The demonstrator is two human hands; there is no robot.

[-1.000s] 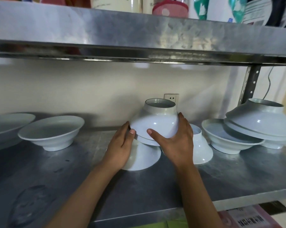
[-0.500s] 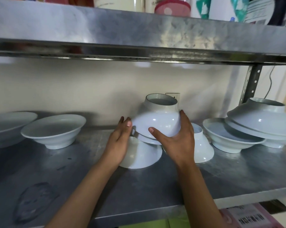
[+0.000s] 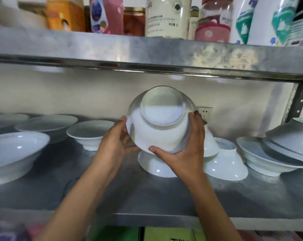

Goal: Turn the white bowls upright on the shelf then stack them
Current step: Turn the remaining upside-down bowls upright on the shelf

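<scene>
My left hand (image 3: 117, 136) and right hand (image 3: 187, 150) clasp the glossy white ceramic bowl (image 3: 162, 124), foot tilted toward me, mid-flip above the steel shelf (image 3: 147, 197).

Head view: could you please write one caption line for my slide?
Both hands, left and right, hold a white bowl tilted, its base facing the camera, above upside-down bowls on the metal shelf.

Top shelf (image 3: 147, 47): bottles, jar (image 3: 134, 20), orange box (image 3: 65, 16). Wall socket (image 3: 205, 113) behind. Green pkg (image 3: 166, 233) below.

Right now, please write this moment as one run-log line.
both hands grip lifted bowl | foot ring faces camera | left hand | right hand | above inverted bowl
</scene>
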